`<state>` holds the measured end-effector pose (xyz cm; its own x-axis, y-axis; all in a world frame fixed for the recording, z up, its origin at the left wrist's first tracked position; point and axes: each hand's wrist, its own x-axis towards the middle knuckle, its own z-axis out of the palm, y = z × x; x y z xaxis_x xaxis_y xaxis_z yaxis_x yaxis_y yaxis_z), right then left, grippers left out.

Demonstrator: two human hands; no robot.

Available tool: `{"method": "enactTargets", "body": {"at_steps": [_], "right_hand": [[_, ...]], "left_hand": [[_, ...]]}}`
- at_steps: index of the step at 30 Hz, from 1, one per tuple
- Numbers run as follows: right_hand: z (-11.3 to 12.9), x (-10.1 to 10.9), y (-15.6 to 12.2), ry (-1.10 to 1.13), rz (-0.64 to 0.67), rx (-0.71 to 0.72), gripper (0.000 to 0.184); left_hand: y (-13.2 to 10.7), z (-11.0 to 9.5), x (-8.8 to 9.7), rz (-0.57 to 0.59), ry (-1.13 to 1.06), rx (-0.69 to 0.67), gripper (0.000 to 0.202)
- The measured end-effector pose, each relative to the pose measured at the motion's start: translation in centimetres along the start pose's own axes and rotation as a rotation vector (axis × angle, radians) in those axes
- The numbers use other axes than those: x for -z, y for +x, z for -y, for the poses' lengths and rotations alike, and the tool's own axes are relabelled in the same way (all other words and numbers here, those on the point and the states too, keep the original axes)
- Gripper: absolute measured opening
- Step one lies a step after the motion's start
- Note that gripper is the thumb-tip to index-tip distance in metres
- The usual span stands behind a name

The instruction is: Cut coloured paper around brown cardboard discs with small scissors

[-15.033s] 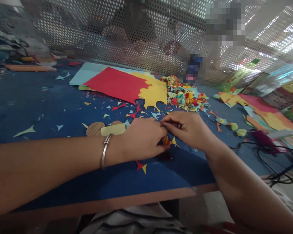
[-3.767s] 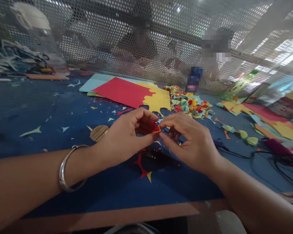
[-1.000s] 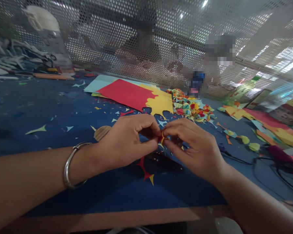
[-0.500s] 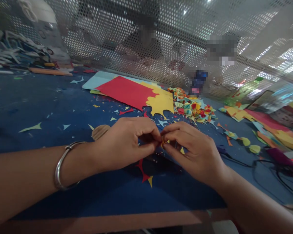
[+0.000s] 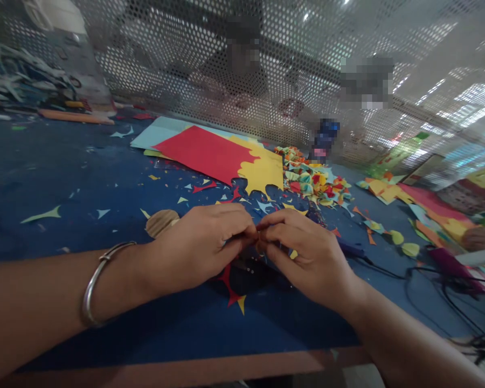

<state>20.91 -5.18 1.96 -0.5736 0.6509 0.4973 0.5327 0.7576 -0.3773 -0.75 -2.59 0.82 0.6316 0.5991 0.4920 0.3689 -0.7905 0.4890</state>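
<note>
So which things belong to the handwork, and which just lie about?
Likely in the job:
left hand, right hand
pinched, mostly hidden small paper piece
flat red paper sheet
scalloped yellow paper sheet
multicoloured paper pile

Seemingly lying about:
clear bottle with white cap
black cables

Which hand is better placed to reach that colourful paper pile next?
Probably the right hand: the colourful paper pile lies just beyond it, on that side. The left hand sits farther off, near the ridged brown disc.
</note>
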Motion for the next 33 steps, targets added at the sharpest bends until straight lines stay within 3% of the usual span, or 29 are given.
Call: {"method": "enactTargets", "body": {"at_steps": [9,21,27,33], "right_hand": [[0.5,0.2,0.0,0.065,0.113,-0.06,0.013],[-0.2,0.9,0.3,0.049,0.204,-0.079,0.013],[-0.6,4.5,-0.3,-0.174,0.121,-0.105,0.018],[-3.7,8.9,-4.4,-0.55,0.215,-0.275,0.021]], "left_hand": [[0.0,-0.4,0.0,0.02,-0.217,0.215,0.024],[0.4,0.1,-0.4,0.069,-0.268,0.28,0.022],[0.5,1.1,-0.2,-0.04,-0.345,0.36,0.012],[0.5,1.7,-0.3,-0.055,-0.419,0.403,0.006]]}}
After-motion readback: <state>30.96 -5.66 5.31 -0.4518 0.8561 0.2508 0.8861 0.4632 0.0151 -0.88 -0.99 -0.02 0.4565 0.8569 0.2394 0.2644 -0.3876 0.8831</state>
